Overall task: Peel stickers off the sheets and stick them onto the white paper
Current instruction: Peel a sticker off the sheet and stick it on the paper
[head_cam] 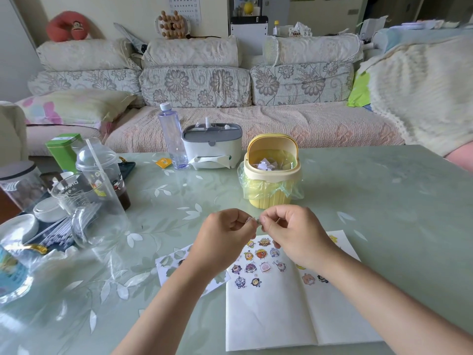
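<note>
Holding white scraps (pixel 265 165), perhaps paper: yellow bin (pixel 271 199)

Both hands are up on the near side of the little yellow bin (pixel 271 175), left hand (pixel 225 235) and right hand (pixel 289 231) fingertip to fingertip, pinching a tiny sticker scrap (pixel 256 221) that's too small to make out. Nearer than the bin again, flat on the green worktop (pixel 384 196), lies the white paper (pixel 268 316) with rows of cartoon stickers (pixel 261 253) at its far end. The picked-over sticker sheet (pixel 169 267) sits near-left of the bin, partly under the left forearm. A tissue box (pixel 212 147) and clear bottle (pixel 172 137) stand behind the bin to its left.
</note>
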The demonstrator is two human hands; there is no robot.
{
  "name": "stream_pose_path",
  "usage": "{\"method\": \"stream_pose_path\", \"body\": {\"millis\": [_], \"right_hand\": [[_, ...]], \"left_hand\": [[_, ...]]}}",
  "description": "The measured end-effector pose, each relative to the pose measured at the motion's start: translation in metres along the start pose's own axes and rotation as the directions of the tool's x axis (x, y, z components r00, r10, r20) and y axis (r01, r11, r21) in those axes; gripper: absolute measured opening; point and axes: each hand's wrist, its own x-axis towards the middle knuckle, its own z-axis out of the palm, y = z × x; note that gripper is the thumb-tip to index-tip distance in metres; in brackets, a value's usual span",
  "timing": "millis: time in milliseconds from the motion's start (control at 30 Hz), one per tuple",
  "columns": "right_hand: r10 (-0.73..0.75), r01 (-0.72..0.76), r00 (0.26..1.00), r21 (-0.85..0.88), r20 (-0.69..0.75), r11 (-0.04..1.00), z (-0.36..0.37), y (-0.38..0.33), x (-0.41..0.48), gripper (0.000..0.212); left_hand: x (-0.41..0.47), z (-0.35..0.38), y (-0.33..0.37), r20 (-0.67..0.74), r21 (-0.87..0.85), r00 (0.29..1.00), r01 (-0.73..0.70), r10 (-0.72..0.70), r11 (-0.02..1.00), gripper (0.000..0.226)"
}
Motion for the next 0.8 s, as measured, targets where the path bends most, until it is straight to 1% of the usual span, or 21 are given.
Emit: {"method": "stream_pose_path", "body": {"millis": [233,333,400,467,500,567,600,633,667,733,800], "right_hand": [[-0.03,0.029,0.999,-0.058,-0.018,0.998,0.003,-0.001,-0.002,0.026],[-0.009,0.009,1.0,-0.013,-0.026,1.0,0.003,-0.003,-0.002,0.026],[0.006,-0.005,0.998,0.026,-0.055,1.0,0.004,-0.005,-0.003,0.025],[0.031,-0.026,0.995,0.058,-0.094,0.998,0.005,-0.007,-0.003,0.024],[0.047,-0.038,0.992,0.073,-0.115,0.997,0.005,-0.007,-0.002,0.024],[0.072,-0.059,0.986,0.089,-0.153,0.994,0.006,-0.007,-0.002,0.026],[0.073,-0.058,0.983,0.089,-0.168,0.994,0.006,-0.007,-0.002,0.027],[0.063,-0.048,0.981,0.083,-0.181,0.995,0.006,-0.007,-0.001,0.027],[0.045,-0.033,0.98,0.066,-0.191,0.997,0.006,-0.006,-0.002,0.027],[-0.011,0.012,0.98,0.003,-0.198,1.0,0.006,-0.004,-0.002,0.024],[-0.077,0.063,0.977,-0.075,-0.199,0.995,0.005,-0.001,-0.003,0.021]], "left_hand": [[0.0,0.005,-0.003,-0.032,0.043,0.999,0.0,0.002,0.999,0.018],[0.001,0.004,-0.002,-0.06,0.063,0.998,0.006,-0.002,0.998,0.017],[0.0,0.005,-0.003,-0.127,0.122,0.992,-0.014,0.03,0.992,0.014],[-0.002,0.007,-0.005,-0.248,0.282,0.957,-0.081,0.154,0.956,0.009],[-0.003,0.008,-0.006,-0.301,0.37,0.92,-0.129,0.25,0.92,0.01],[-0.004,0.011,-0.007,-0.335,0.485,0.853,-0.207,0.4,0.849,0.012],[-0.005,0.013,-0.006,-0.338,0.508,0.838,-0.222,0.429,0.832,0.012],[-0.006,0.016,-0.005,-0.334,0.502,0.843,-0.22,0.422,0.836,0.011],[-0.007,0.017,-0.003,-0.327,0.471,0.865,-0.2,0.38,0.859,0.009],[-0.008,0.019,-0.002,-0.302,0.366,0.918,-0.138,0.257,0.921,0.008],[-0.007,0.019,-0.001,-0.263,0.242,0.952,-0.092,0.157,0.966,0.011]]}}
